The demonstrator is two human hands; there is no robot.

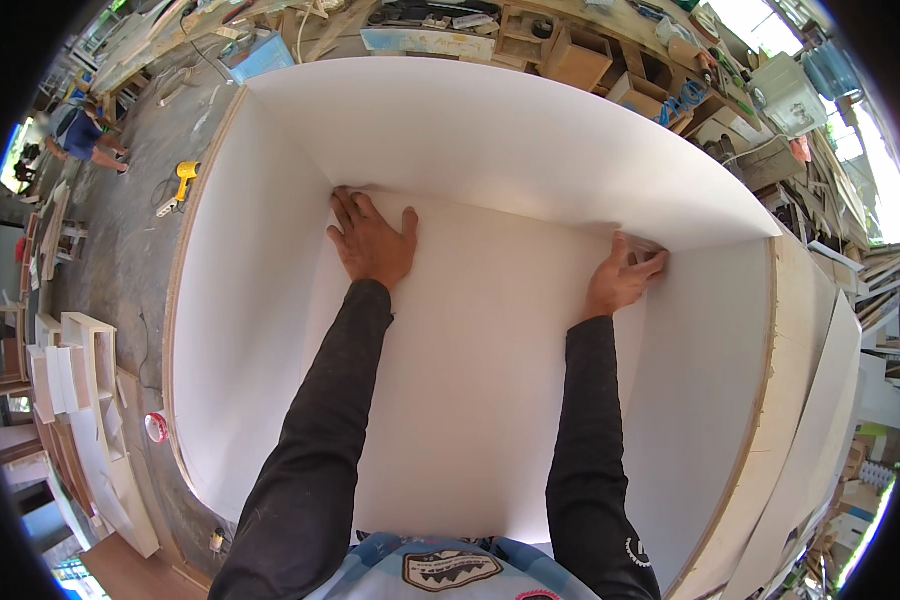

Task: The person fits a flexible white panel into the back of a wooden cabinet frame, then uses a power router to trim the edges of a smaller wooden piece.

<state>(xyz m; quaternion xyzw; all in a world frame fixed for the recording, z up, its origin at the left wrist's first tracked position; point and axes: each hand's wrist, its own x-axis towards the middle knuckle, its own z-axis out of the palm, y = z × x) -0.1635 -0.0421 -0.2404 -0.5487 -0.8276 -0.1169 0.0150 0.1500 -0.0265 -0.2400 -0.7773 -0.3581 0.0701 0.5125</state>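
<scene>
The bare left hand [375, 243] is spread and empty, thumb angled away to the right, its fingertips at the far left corner inside a large white open box with smooth panels and raw tan edges [772, 300]. The bare right hand [620, 285] holds nothing visible either; its thumb points forward and its fingers bend toward the far right corner, at or just beside the panel there. Whether the 2 hands press down or merely rest cannot be told. The relation that matters is with the long seam where the flat white base panel [480, 350] meets the tall white far wall [490, 130]: it runs left to right, directly ahead of both hands and across the line of the forearms, with the left hand nearer its left end and the right hand nearer its right end. The box surrounds both hands, its white left wall [240, 280] and white right wall [705, 330] rising on either side; the near end is hidden by the wearer's light-blue patterned shirt [370, 568]. Outside, on the grey concrete floor [135, 265], a yellow power tool [186, 175] sits just left of the box and a red-and-white roll [156, 427] lies lower down. Farther left is a person in dark blue clothing [87, 138]; a clear plastic bin [786, 95] stands beyond the far right corner.
</scene>
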